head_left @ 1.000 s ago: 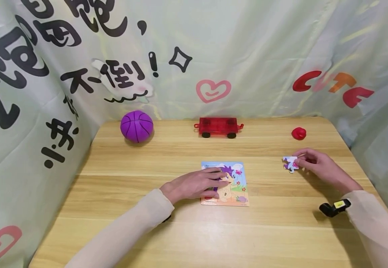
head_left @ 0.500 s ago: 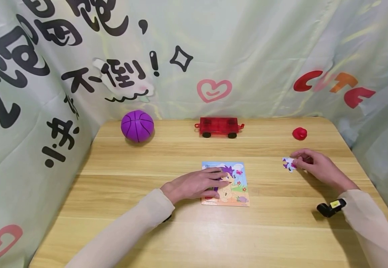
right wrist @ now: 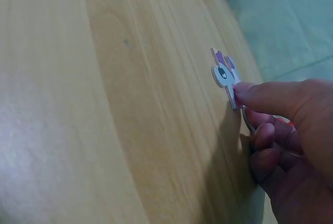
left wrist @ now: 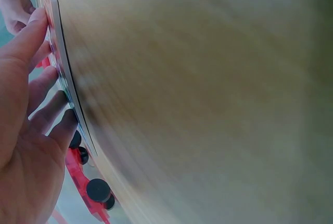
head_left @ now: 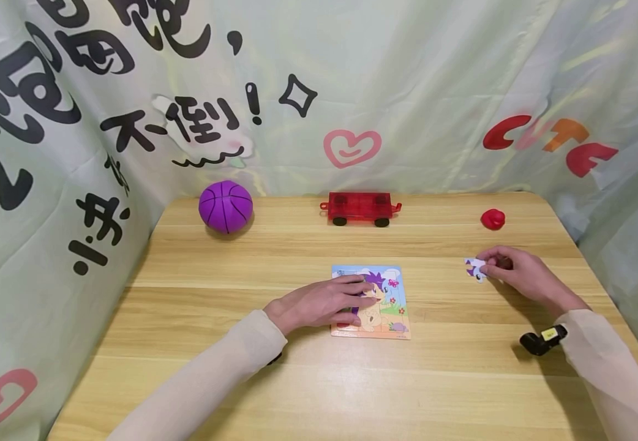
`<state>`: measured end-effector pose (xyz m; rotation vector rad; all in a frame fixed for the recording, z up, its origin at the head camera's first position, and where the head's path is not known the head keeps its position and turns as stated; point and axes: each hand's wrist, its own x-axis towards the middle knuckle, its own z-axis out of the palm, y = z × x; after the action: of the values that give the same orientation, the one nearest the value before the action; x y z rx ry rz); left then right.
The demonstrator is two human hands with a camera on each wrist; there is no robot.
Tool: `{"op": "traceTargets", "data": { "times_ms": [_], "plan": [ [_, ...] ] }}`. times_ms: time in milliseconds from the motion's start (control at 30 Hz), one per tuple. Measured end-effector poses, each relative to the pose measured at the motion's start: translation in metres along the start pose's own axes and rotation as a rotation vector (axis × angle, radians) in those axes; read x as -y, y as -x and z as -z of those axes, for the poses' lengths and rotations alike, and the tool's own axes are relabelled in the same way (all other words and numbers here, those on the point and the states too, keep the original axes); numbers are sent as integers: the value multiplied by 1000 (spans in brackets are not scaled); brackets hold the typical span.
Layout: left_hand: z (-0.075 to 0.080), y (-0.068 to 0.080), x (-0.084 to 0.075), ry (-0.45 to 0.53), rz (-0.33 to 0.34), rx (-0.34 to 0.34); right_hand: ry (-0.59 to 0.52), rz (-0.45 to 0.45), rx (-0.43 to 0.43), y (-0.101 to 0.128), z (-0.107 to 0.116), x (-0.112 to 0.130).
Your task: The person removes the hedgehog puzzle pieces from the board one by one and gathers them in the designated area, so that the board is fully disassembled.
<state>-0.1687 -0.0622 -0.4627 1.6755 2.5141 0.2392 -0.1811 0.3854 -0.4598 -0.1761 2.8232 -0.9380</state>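
My left hand (head_left: 321, 302) rests on a square picture puzzle (head_left: 387, 306), its fingers spread over the left half of a purple-haired cartoon figure. Seen edge-on in the left wrist view, the fingertips (left wrist: 66, 114) lie along the puzzle's face, and part of the picture is hidden beneath them. Over on the right, my right hand (head_left: 523, 272) pinches a small jigsaw piece (head_left: 474, 268) between thumb and fingers. White and purple with an eye printed on it, the piece (right wrist: 225, 75) is held close over the tabletop, its right part covered by the thumb.
A purple ball (head_left: 226, 207) sits at the back left of the wooden table (head_left: 352, 386). Behind the puzzle stands a red toy wagon (head_left: 359, 207). A small red toy (head_left: 493, 219) lies beyond my right hand. Printed cloth (head_left: 435, 92) hangs around the table.
My right hand has shifted slightly left, and its fingers cover a little more of the jigsaw piece. The left hand stays on the puzzle.
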Motion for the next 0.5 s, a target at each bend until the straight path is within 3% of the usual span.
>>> {"op": "traceTargets", "data": {
  "times_ms": [500],
  "plan": [
    [0,0,0,0,14,17,-19,-37,26,0,2,1]
  ]
}}
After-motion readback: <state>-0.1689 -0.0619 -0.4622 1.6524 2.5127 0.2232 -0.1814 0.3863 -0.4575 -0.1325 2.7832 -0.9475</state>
